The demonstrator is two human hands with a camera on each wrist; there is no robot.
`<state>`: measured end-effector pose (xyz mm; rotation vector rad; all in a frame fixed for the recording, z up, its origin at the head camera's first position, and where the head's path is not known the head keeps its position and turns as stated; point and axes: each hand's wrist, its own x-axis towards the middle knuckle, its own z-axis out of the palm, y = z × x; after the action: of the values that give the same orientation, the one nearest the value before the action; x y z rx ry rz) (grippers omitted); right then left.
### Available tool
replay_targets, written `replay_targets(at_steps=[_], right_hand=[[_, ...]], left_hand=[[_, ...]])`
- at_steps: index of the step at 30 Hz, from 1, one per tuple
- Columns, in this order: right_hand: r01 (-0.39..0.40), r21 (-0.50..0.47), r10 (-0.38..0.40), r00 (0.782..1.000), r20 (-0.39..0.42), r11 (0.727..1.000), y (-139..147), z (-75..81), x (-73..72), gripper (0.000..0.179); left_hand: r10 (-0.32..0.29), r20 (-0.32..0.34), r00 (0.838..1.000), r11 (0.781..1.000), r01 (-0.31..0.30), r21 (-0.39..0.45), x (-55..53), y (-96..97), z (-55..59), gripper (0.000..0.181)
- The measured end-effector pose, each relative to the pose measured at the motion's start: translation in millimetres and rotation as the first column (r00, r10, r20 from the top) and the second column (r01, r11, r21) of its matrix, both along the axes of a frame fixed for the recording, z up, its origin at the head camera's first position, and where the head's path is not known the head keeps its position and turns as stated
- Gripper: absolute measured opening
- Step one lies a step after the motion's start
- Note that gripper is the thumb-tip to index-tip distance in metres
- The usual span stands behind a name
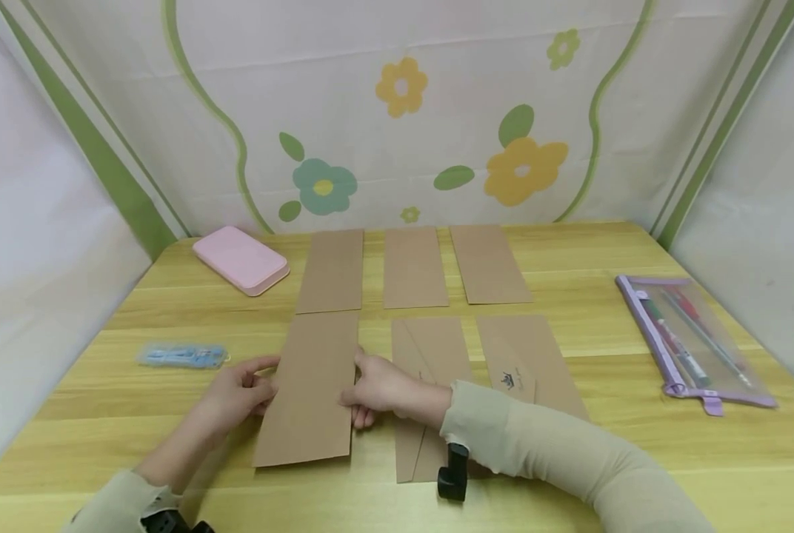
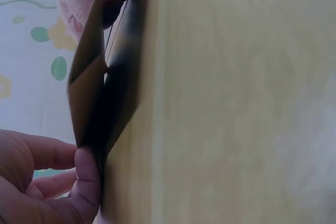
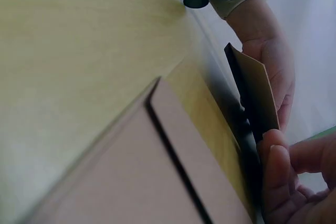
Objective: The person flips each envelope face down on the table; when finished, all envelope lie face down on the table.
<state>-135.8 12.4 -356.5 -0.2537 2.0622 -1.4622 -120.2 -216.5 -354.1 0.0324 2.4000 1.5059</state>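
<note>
In the head view, a brown paper envelope lies plain side up at the front left, its near end lifted a little above the table. My left hand pinches its left edge between thumb and fingers. On the opposite edge, my right hand grips with the thumb on top and fingers underneath. Seen from the left wrist, the raised envelope shows a dark shadowed underside. Right of it lie two envelopes with flaps up, a middle one partly under my right wrist and a right one bearing a crown print.
Three plain brown envelopes form a back row: left, middle and right. A pink case sits back left, above a blue item in clear wrapping. At right lies a clear purple-edged pencil pouch with pens.
</note>
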Motion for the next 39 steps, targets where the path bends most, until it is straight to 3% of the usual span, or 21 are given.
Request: replay_targets(at_steps=[9, 16, 25, 31, 36, 39], right_hand=[[-0.054, 0.07, 0.054, 0.999, -0.002, 0.996, -4, -2.5, -0.9, 0.091], [-0.065, 0.063, 0.063, 0.998, 0.03, 0.996, -5, -4.2, -2.6, 0.096], [0.0, 0.01, -0.001, 0.998, 0.061, 1.0, -6, -3.5, -3.5, 0.101], [0.035, -0.028, -0.035, 0.999, 0.022, 0.999, 4, 7.3, -5.4, 0.101], [0.026, -0.054, -0.028, 0.999, -0.041, 0.998, 25, 16.1, -7.4, 0.099], [0.033, -0.049, -0.037, 0.996, -0.082, 0.998, 42, 20.4, -6.2, 0.098]], left_hand=[[-0.061, -0.018, 0.998, 0.982, 0.057, -0.177, -1.7, -0.3, 1.7, 0.061], [-0.107, -0.058, 0.993, 0.931, 0.08, -0.357, -1.7, 1.5, 2.8, 0.066], [-0.083, -0.068, 0.994, 0.933, 0.054, -0.357, -1.4, 0.8, 3.2, 0.068], [-0.114, -0.106, 0.988, 0.927, 0.067, -0.37, 1.8, 7.5, 19.4, 0.069], [-0.173, -0.205, 0.963, 0.926, 0.089, -0.367, 3.2, 24.1, 38.5, 0.068], [-0.205, -0.262, 0.943, 0.934, 0.108, -0.339, 3.6, 40.4, 42.9, 0.064]])
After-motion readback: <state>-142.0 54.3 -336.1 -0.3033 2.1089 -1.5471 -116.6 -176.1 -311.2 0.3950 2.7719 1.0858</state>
